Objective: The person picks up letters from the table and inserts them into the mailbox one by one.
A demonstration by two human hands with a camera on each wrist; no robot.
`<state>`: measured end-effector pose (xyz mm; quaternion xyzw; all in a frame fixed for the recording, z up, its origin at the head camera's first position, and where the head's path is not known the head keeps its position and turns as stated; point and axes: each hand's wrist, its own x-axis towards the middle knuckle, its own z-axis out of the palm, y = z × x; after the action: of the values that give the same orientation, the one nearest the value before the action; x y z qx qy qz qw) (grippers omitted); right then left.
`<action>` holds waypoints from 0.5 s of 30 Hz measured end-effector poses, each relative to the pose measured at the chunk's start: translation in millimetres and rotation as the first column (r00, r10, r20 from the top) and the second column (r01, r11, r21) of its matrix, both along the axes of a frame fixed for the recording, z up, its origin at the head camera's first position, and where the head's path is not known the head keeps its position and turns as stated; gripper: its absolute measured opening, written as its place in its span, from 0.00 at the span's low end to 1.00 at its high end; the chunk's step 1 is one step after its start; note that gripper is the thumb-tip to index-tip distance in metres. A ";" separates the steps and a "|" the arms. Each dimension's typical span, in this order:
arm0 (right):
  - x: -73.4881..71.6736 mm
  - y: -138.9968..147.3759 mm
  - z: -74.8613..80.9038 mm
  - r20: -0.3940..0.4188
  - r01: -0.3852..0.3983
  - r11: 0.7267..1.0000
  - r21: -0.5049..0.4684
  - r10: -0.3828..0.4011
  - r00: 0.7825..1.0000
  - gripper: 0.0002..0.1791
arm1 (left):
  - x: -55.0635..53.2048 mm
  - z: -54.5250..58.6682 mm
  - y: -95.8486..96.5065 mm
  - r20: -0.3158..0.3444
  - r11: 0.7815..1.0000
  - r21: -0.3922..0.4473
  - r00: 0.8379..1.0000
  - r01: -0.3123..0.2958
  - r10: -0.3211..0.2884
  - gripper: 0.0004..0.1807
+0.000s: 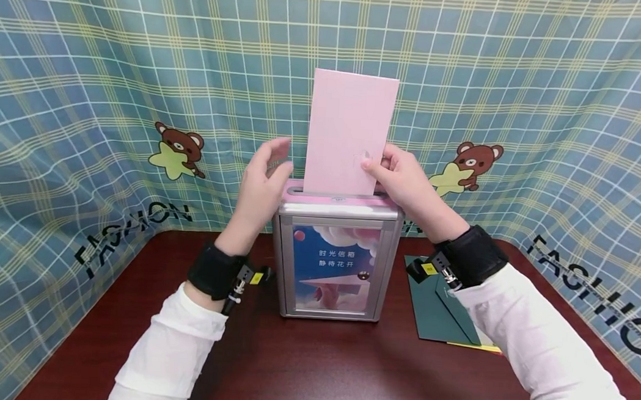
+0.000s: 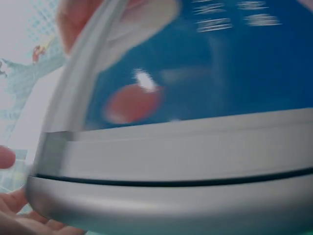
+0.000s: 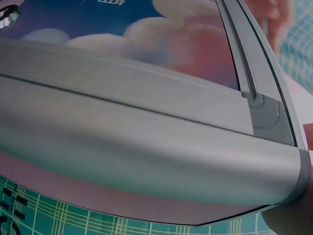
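Note:
A pink envelope (image 1: 344,125) stands upright above the letter box (image 1: 336,210), its lower edge at the slot in the pink top. My right hand (image 1: 401,174) pinches the envelope's lower right edge between thumb and fingers. Beside the box's upper left corner is my left hand (image 1: 266,181), thumb and fingers apart, holding nothing and not touching the envelope. In the left wrist view, fingers of the left hand (image 2: 34,220) show past the blurred silver edge of the box (image 2: 171,200). The right wrist view is mostly filled by the box's silver frame (image 3: 146,132).
Dark green envelopes (image 1: 430,304) lie on the dark red table (image 1: 310,370) right of the box, with yellow and red edges showing beneath, partly behind the right forearm. A plaid cloth (image 1: 240,66) with printed bears surrounds the table at the back and sides.

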<state>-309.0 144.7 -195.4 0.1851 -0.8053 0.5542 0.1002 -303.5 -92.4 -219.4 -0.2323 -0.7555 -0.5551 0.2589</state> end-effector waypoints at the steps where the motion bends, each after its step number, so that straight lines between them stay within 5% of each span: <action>1: 0.0 0.7 -0.3 0.000 0.009 1.000 0.024 -0.009 1.000 0.17 | -0.7 7.4 1.0 -0.010 1.000 -0.019 1.000 0.018 -0.018 0.26; 5: -0.2 2.2 -2.7 -0.041 0.044 0.996 0.080 -0.041 0.998 0.18 | -5.4 33.5 6.7 -0.035 0.990 -0.111 0.995 0.084 -0.088 0.36; 8: 0.5 2.7 -4.1 -0.066 0.040 0.997 0.069 -0.035 0.997 0.18 | 0.7 51.4 14.5 -0.081 0.985 -0.138 0.989 0.108 -0.120 0.40; 12: 1.2 3.8 -3.8 -0.076 0.011 0.997 0.072 -0.005 0.997 0.17 | 14.1 65.6 22.5 -0.188 0.993 -0.081 0.977 0.084 -0.098 0.32; 15: 0.1 4.1 -2.7 -0.080 -0.005 0.995 0.103 0.013 0.997 0.17 | 6.6 64.3 22.7 -0.240 0.998 -0.009 0.968 0.068 -0.068 0.24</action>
<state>-308.8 148.8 -198.1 0.2160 -0.8271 0.5048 0.1205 -296.9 -69.7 -155.1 -0.3238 -0.7102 -0.5314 0.3293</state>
